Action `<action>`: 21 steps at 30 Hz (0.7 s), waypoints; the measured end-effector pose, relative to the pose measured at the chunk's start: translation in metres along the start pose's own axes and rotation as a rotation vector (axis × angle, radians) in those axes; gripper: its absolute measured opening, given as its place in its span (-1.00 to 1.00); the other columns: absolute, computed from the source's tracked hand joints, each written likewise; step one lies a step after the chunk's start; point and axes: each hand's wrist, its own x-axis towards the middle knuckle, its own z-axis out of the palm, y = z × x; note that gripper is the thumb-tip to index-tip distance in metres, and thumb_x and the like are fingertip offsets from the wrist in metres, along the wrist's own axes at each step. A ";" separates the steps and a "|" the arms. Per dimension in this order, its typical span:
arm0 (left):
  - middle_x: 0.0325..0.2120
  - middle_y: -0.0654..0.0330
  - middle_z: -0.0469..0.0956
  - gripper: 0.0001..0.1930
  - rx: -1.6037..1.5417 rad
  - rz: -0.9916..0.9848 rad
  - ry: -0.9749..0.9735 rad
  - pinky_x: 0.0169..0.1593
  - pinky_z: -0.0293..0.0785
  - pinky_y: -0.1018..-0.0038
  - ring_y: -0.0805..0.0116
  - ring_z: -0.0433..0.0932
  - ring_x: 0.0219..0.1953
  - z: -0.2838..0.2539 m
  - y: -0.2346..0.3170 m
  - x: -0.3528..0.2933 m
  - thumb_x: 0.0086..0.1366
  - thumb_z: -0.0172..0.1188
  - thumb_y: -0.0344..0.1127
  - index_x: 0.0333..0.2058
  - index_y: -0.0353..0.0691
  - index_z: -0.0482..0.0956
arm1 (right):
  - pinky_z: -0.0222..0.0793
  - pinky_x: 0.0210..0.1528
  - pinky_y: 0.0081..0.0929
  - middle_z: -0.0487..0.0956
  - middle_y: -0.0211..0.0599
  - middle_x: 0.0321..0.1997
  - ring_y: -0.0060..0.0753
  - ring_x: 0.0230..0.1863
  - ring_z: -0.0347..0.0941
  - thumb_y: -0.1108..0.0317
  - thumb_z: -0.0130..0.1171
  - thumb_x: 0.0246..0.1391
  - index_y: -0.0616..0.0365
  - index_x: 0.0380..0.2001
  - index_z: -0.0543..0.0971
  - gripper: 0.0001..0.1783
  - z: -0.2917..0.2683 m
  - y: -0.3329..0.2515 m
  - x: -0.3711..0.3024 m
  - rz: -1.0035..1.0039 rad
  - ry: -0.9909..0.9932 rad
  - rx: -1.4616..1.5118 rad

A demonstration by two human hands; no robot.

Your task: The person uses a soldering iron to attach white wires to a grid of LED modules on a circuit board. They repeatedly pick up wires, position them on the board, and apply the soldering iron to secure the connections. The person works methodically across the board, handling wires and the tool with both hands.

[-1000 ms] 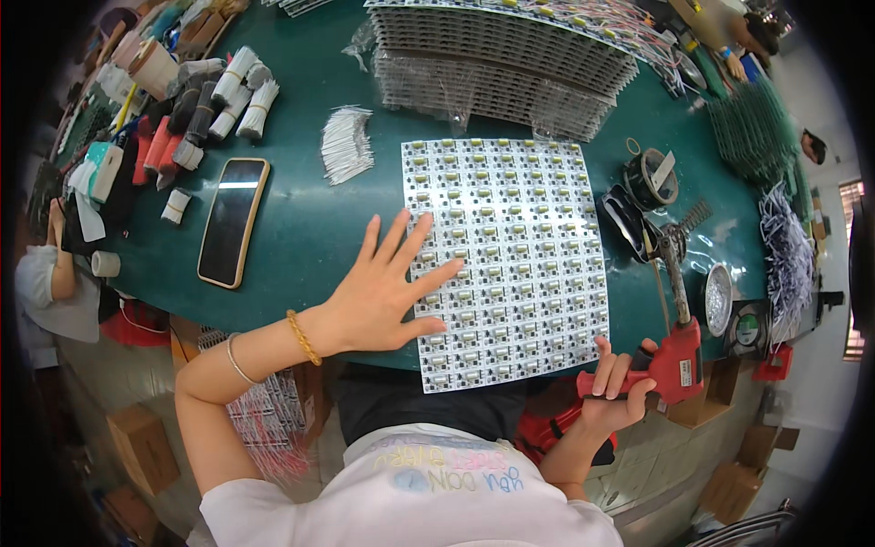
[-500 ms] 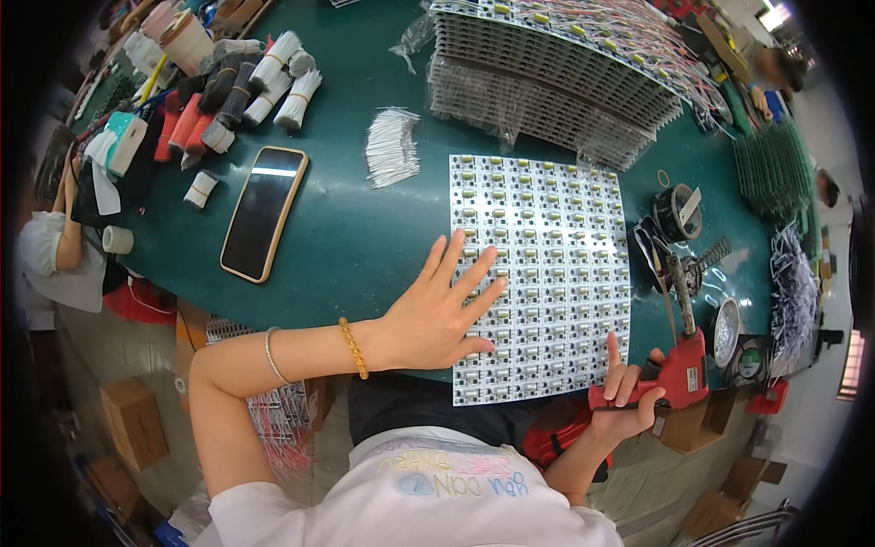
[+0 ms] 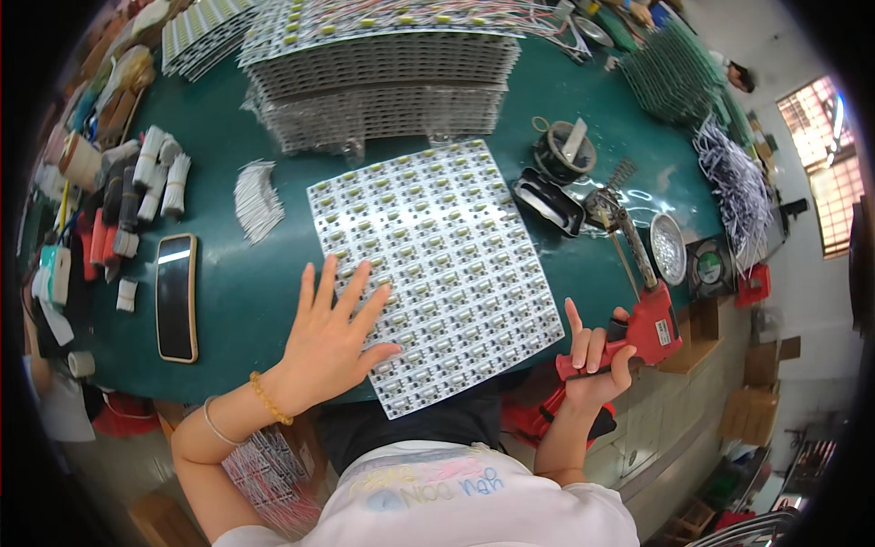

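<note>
A white panel of circuit boards (image 3: 437, 273), covered in rows of small components, lies on the green table in front of me. My left hand (image 3: 334, 326) rests palm down on its left edge, with the fingers spread over the nearest rows. My right hand (image 3: 596, 361) is wrapped around the handle of a red soldering gun (image 3: 654, 326) beside the panel's lower right corner. Its index finger points forward, off the handle. The gun's metal barrel reaches away toward a coiled spring holder (image 3: 623, 171), where its tip is hard to make out.
Behind the panel stands a tall stack of similar panels (image 3: 392, 82) with wires on top. To the left lie a phone (image 3: 177, 297), loose white wires (image 3: 259, 202) and bundled wires (image 3: 175, 186). On the right are a round black pot (image 3: 565, 150), a black tray (image 3: 549, 202) and a metal dish (image 3: 668, 248).
My view has swung to the right, so the table things appear farther left and the panel looks tilted. My left hand stays spread on the panel; my right still grips the soldering gun.
</note>
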 end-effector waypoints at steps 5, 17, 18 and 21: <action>0.20 -0.12 0.24 -0.45 0.014 0.101 0.126 0.29 -0.02 -0.09 -0.21 0.13 0.27 -0.010 0.015 0.049 0.18 0.26 -0.14 0.10 -0.25 0.40 | -0.11 0.37 0.13 0.19 -0.52 -0.79 -0.53 -0.73 0.16 -0.03 -0.06 0.25 0.18 0.10 0.31 -0.45 -0.024 -0.005 0.001 -0.077 0.109 0.039; 0.18 -0.14 0.26 -0.45 0.038 0.285 0.237 0.27 0.08 0.03 -0.09 0.20 0.24 0.054 0.045 0.203 0.23 0.20 -0.23 0.16 -0.22 0.31 | -0.01 0.33 0.03 0.19 -0.53 -0.76 -0.58 -0.68 0.16 -0.08 -0.14 0.28 0.12 0.14 0.26 -0.43 -0.052 0.004 0.006 -0.116 0.161 0.209; 0.16 -0.12 0.28 -0.52 0.023 0.298 0.264 0.28 0.06 0.04 -0.05 0.22 0.23 0.057 0.043 0.210 0.19 0.24 -0.24 0.07 -0.22 0.40 | -0.01 0.33 0.03 0.19 -0.53 -0.76 -0.58 -0.68 0.16 -0.08 -0.14 0.28 0.12 0.14 0.26 -0.43 -0.052 0.005 0.006 -0.121 0.161 0.202; 0.15 -0.11 0.30 -0.64 -0.014 0.320 0.192 0.29 0.05 0.04 -0.01 0.25 0.22 0.062 0.037 0.223 0.15 0.27 -0.25 -0.09 -0.22 0.50 | 0.03 0.31 0.06 0.19 -0.50 -0.77 -0.55 -0.69 0.14 -0.07 -0.09 0.26 0.14 0.14 0.25 -0.42 -0.053 0.008 0.006 -0.137 0.168 0.187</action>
